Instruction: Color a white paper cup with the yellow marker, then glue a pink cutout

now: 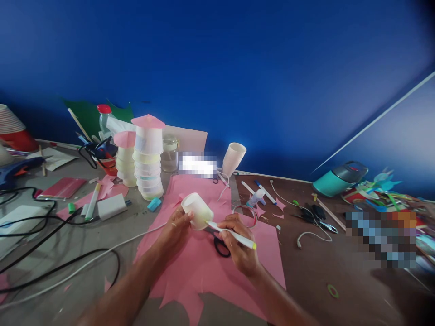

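On the grey-brown tabletop [299,280], below a plain blue wall [217,68]: nearest, pinched in the right hand [239,249], a slim white, yellow-ended marker [238,236], tip seemingly touching a white paper cup [195,209]. Cup pinched in the left hand [178,226], tilted above pink paper sheets [251,267]; pale yellow on its side, colouring apparently unfinished. Farther back, two cup towers [147,140] under pink paper cones [148,121], apparently complete; beyond, a stack of pale cups [234,158], seemingly untouched.

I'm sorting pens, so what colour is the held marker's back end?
The marker has a yellow back end, clearest in the head view.
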The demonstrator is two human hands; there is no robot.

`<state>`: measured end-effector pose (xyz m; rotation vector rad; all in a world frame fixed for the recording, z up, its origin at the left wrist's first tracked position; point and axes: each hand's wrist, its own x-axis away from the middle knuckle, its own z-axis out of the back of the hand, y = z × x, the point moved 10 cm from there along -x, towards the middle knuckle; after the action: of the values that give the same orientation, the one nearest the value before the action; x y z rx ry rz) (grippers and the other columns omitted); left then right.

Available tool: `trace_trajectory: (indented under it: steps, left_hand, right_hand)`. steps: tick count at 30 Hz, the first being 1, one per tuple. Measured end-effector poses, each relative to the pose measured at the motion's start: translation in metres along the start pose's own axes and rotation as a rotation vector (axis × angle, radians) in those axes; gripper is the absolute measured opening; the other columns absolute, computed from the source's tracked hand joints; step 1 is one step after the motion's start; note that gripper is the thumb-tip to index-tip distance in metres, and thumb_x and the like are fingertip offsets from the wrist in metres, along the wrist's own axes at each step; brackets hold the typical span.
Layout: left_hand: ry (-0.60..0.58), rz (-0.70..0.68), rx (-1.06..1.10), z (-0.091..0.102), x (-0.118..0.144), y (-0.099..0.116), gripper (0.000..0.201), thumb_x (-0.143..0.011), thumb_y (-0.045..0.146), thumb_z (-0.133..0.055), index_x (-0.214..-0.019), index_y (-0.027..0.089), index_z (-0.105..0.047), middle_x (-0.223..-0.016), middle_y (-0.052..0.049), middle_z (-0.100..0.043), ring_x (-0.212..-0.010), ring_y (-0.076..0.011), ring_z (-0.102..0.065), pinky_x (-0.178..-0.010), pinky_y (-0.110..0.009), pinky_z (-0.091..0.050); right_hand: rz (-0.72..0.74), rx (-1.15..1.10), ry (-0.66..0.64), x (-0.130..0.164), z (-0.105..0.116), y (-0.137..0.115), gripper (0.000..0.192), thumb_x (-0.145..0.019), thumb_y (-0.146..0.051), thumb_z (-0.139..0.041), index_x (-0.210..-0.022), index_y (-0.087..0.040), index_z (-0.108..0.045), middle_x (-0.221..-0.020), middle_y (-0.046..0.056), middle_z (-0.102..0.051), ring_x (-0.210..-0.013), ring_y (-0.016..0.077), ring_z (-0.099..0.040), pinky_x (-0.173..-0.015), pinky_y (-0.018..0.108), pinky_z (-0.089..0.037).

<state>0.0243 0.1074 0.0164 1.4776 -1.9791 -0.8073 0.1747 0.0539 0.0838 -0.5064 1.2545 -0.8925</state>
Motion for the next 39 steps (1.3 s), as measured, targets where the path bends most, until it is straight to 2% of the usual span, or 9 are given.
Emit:
trace_trajectory:
  steps: [7, 13, 19, 26, 33, 39]
  left_hand:
    - [0.032, -0.006, 0.039, 0.01, -0.002, -0.002, 0.048, -0.07, 0.033, -0.087, -0.112, 0.016, -0.072, -0.089, -0.007, -0.077, -0.086, -0.0235, -0.07, -0.073, -0.03, -0.051]
    - [0.003, -0.006, 0.022, 0.007, -0.001, -0.004, 0.035, -0.074, 0.034, -0.084, -0.101, 0.015, -0.074, -0.094, -0.009, -0.077, -0.088, -0.0235, -0.07, -0.078, -0.031, -0.052]
    - [-0.013, 0.002, -0.024, 0.001, -0.001, -0.004, 0.037, -0.072, 0.039, -0.085, -0.097, 0.014, -0.075, -0.087, -0.008, -0.077, -0.088, -0.0256, -0.07, -0.077, -0.032, -0.051]
    - [-0.008, -0.011, -0.011, 0.005, -0.001, -0.005, 0.032, -0.075, 0.038, -0.082, -0.096, 0.014, -0.075, -0.088, -0.009, -0.077, -0.085, -0.0253, -0.07, -0.079, -0.033, -0.051]
    - [-0.014, -0.01, 0.014, 0.008, -0.003, -0.009, 0.048, -0.073, 0.039, -0.084, -0.114, 0.017, -0.072, -0.093, -0.008, -0.078, -0.095, -0.0275, -0.07, -0.082, -0.033, -0.05]
    - [-0.036, 0.012, 0.003, 0.0, 0.0, -0.007, 0.048, -0.074, 0.039, -0.083, -0.115, 0.016, -0.072, -0.094, -0.009, -0.078, -0.095, -0.0273, -0.07, -0.085, -0.034, -0.05]
  right_hand:
    - [-0.064, -0.006, 0.011, -0.003, 0.006, 0.006, 0.015, -0.088, -0.022, -0.057, -0.082, -0.022, -0.071, -0.071, 0.002, -0.062, -0.068, 0.0195, -0.058, -0.059, 0.032, -0.045]
    - [-0.065, -0.14, 0.077, -0.001, 0.014, 0.003, 0.018, -0.093, -0.03, -0.056, -0.085, -0.023, -0.071, -0.073, 0.003, -0.062, -0.074, 0.021, -0.058, -0.065, 0.035, -0.048]
    - [-0.002, -0.105, 0.019, 0.001, 0.003, -0.006, 0.015, -0.09, -0.024, -0.058, -0.09, -0.024, -0.073, -0.073, 0.003, -0.062, -0.073, 0.0205, -0.057, -0.064, 0.034, -0.047]
    - [-0.027, -0.083, 0.112, 0.003, 0.011, -0.002, 0.017, -0.092, -0.022, -0.055, -0.087, -0.024, -0.071, -0.072, 0.002, -0.062, -0.073, 0.0206, -0.058, -0.064, 0.035, -0.047]
    - [0.033, -0.038, 0.029, 0.004, 0.0, -0.01, 0.016, -0.088, -0.02, -0.055, -0.087, -0.025, -0.071, -0.072, 0.003, -0.062, -0.073, 0.0221, -0.058, -0.064, 0.037, -0.048]
    - [0.114, 0.009, -0.019, 0.005, -0.006, -0.018, 0.021, -0.088, -0.013, -0.056, -0.097, -0.025, -0.069, -0.075, 0.003, -0.065, -0.077, 0.0226, -0.058, -0.067, 0.037, -0.048]
